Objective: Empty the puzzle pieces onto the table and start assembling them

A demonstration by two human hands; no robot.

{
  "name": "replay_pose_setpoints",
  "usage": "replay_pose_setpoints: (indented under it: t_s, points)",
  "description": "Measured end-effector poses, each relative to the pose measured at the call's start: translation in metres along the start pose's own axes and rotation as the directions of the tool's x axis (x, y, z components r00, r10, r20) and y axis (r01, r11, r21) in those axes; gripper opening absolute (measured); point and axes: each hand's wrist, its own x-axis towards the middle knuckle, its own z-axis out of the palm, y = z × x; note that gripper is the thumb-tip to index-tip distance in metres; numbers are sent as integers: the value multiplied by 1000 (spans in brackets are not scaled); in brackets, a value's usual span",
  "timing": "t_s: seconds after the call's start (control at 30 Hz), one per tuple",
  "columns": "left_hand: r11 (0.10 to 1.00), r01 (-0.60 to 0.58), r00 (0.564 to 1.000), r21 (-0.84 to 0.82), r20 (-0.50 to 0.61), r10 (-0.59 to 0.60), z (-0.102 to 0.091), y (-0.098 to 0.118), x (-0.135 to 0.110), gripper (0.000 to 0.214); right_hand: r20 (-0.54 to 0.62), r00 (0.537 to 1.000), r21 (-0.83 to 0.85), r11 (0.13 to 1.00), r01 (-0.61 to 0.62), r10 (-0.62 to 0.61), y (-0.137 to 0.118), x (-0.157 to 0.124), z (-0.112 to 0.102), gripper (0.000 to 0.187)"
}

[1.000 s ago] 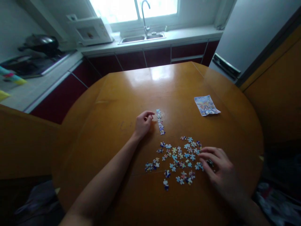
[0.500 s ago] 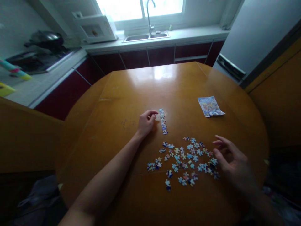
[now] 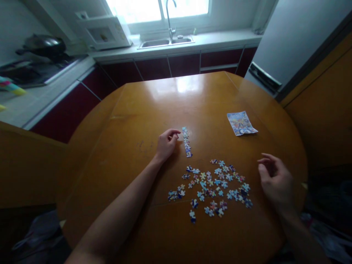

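Observation:
On the wooden table lies a narrow strip of joined puzzle pieces (image 3: 186, 142), running away from me. Just left of it rests my left hand (image 3: 167, 143), index finger stretched towards the strip and nothing visible in its loosely bent fingers. Nearer to me, loose jigsaw pieces (image 3: 217, 182) are scattered in a wide patch, mostly pale blue, white and dark blue. My right hand (image 3: 276, 179) is right of that patch, apart from the pieces, its thumb and bent fingers parted with nothing seen between them.
A creased picture sheet (image 3: 242, 123) lies on the right of the round-sided wooden table (image 3: 154, 110). Beyond the table stand a counter with a sink (image 3: 155, 43), a white microwave (image 3: 103, 33) and, at left, a dark pan (image 3: 45, 46) on the stove. A fridge (image 3: 286, 40) stands at right.
My right hand has drawn away to the right from the edge of the scattered pieces. My left hand stays beside the strip. The whole view has shifted slightly.

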Motion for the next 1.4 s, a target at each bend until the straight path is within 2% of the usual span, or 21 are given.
replay_pose_setpoints:
  t_s: [0.1,0.33,1.4]
  points:
    - [1000,11,1000,1,4,-11,0,1,0,21,45,999,-9,1000,-27,27,2,3,1,27]
    - [1000,13,1000,6,0,-13,0,2,0,21,70,997,-31,999,-14,16,9,3,0,25]
    - [1000,16,1000,3,-4,-16,-1,1,0,22,83,997,-74,997,7,-1,9,6,-2,24]
